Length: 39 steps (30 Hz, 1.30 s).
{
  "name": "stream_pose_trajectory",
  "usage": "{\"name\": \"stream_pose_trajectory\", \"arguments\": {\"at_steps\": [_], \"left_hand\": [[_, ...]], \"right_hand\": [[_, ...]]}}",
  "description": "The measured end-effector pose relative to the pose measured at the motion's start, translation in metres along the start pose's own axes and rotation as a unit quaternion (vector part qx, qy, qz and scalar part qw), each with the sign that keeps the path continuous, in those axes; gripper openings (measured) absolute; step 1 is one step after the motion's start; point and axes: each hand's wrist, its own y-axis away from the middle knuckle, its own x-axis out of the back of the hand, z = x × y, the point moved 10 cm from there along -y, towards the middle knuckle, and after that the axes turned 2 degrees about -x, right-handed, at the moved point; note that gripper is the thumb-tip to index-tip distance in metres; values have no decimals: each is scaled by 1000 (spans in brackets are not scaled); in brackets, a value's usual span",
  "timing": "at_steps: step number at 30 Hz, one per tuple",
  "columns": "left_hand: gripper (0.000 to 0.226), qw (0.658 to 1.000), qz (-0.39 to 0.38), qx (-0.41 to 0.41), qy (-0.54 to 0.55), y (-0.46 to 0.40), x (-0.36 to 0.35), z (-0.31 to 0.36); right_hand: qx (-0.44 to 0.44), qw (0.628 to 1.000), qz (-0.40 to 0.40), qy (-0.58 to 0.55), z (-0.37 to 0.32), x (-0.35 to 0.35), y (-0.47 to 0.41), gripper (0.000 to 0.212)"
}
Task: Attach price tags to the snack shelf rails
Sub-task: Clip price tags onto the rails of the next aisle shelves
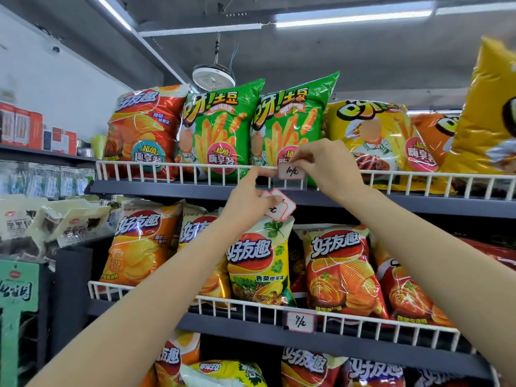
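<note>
Head view: right hand (325, 163) pinches tag (290, 171); left hand (248, 199) half-hides spare tags (280, 206).

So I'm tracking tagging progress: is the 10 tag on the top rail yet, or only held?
Cannot tell: the right hand pinches the 10 tag against the top rail, above a clear holder.

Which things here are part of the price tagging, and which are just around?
Job: white red-edged tag marked 10 pinched by right hand; spare tags in left hand; white wire rail.
Around: green fries bags; red boxes.
</note>
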Motion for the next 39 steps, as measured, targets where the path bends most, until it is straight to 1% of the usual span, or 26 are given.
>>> {"name": "stream_pose_trajectory", "arguments": {"at_steps": [2, 4, 8, 15, 19, 23, 25, 27, 30, 34, 35, 37, 39], "left_hand": [[39, 1000, -2, -2, 0, 0, -1, 0], [40, 1000, -4, -3, -1, 1, -1, 0], [42, 1000, -8, -6, -1, 1, -1, 0], [44, 1000, -9, -13, -6, -1, -2, 0], [45, 1000, -10, -8, -3, -2, -1, 0], [46, 1000, -12, 0, 2, -3, -2, -1], [50, 1000, 6, 0, -4, -4, 1, 0], [52, 999, 48, -7, -8, -4, 8, 1], [45, 995, 92, -21, 27, -3, 16, 2], [37, 992, 112, -9, 55, 2, 12, -2], [33, 991, 114, -10, 62, 3, 10, 0], [23, 991, 116, -18, 70, 7, 1, 7], [18, 992, 108, -25, 63, 9, -14, 15]], "right_hand": [[-4, 999, -30, 13, 0, -8, 1, 18], [8, 999, -36, 32, -4, -10, 3, 21], [30, 996, -14, 88, -10, -9, 11, 25], [43, 986, 4, 160, -12, -11, 20, 19], [37, 986, -4, 164, -12, -13, 17, 20], [26, 989, -15, 143, -12, -14, 17, 20], [19, 990, -16, 139, -13, -13, 17, 21], [18, 989, -23, 143, -13, -13, 17, 22], [21, 987, -33, 153, -12, -13, 18, 24], [58, 977, -34, 205, -14, -15, 24, 24], [58, 979, -43, 191, -11, -15, 27, 25], [24, 992, -53, 112, 2, -8, 32, 27], [-42, 996, -67, -48, 24, 2, 42, 30]]}}
